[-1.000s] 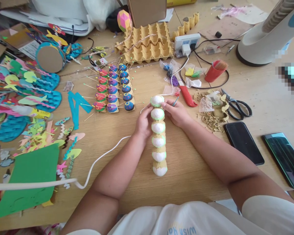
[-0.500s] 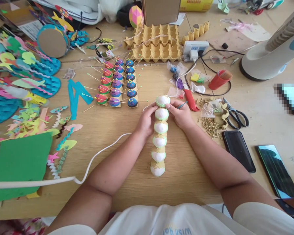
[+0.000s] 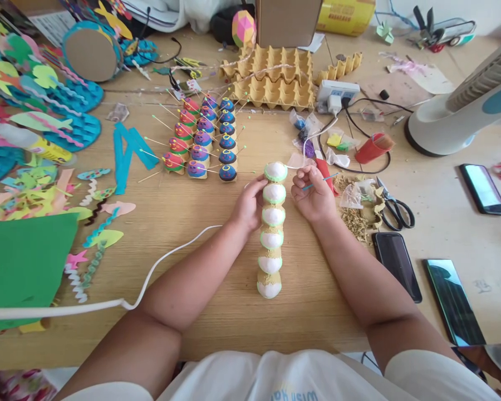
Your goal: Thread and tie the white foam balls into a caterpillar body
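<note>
A strip of egg carton cups (image 3: 272, 216) lies lengthwise in front of me, its bumps coated white with light green edging. My left hand (image 3: 249, 206) grips the far end of the strip from the left side, fingers partly hidden behind it. To the right of the strip, apart from it, my right hand (image 3: 315, 194) is closed around a thin blue stick (image 3: 326, 178). Beyond my hands stand three rows of painted egg carton strips (image 3: 199, 153) in red, purple and dark blue, with thin pins sticking out of them.
Scissors (image 3: 396, 206), phones (image 3: 397, 262) and a red cup (image 3: 374, 147) sit to the right, near a fan (image 3: 451, 111). Paper cutouts and a green sheet (image 3: 29, 262) cover the left. Egg trays (image 3: 271, 83) and a power strip (image 3: 338, 92) are at the back; a white cable (image 3: 167, 262) crosses the left arm's side.
My right hand has let go of the strip's far end and moved a little right, turning with the blue stick. My left hand stays on the strip. The view has shifted slightly.
</note>
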### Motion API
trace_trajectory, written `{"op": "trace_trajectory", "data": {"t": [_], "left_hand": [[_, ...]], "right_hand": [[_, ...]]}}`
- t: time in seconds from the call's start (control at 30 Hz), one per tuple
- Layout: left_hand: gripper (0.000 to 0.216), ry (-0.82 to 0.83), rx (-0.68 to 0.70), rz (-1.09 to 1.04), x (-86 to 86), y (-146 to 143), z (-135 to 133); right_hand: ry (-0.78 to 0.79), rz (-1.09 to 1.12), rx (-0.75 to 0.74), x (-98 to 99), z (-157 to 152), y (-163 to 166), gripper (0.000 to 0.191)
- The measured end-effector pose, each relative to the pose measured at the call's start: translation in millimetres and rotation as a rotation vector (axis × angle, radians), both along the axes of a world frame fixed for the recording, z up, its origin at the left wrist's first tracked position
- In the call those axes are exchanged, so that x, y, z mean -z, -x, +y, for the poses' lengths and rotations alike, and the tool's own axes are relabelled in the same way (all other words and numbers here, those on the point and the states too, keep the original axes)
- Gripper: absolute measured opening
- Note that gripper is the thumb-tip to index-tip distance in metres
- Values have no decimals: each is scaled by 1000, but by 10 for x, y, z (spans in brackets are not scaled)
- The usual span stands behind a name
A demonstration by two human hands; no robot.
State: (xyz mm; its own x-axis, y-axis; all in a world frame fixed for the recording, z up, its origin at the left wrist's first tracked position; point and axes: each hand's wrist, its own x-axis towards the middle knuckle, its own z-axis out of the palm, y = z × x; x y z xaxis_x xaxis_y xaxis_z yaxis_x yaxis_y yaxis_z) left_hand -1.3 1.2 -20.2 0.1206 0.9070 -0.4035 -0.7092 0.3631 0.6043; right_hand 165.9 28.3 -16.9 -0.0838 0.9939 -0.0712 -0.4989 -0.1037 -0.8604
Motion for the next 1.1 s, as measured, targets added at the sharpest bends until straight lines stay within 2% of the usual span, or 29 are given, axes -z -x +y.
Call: {"op": "trace_trajectory", "data": {"t": [0.17,0.3,0.43,0.53,0.6,0.8,0.97,1.1], "left_hand": [[12,22,2,-49,-44,-15,-6],[11,17,17,-59,-40,-8,-7],[20,-1,4,-40,-35,-13,-8],[17,22,4,-38,-46,-20,-8],[17,37,-3,-35,-59,-24,-9],[20,34,-15,-1,-79,-35,-20],[15,18,-31,-3,-78,-52,-23],[10,47,-5,-73,-60,-31,-9]], "right_hand": [[23,178,-29,-33,14,-61,54],[123,287,-16,-69,26,-76,65],[192,289,56,-88,34,-23,59],[174,272,104,-83,36,19,43],[156,254,104,-65,39,21,40],[71,155,83,29,62,-36,70],[-29,94,140,80,67,1,59],[-62,-23,109,113,45,42,61]]}}
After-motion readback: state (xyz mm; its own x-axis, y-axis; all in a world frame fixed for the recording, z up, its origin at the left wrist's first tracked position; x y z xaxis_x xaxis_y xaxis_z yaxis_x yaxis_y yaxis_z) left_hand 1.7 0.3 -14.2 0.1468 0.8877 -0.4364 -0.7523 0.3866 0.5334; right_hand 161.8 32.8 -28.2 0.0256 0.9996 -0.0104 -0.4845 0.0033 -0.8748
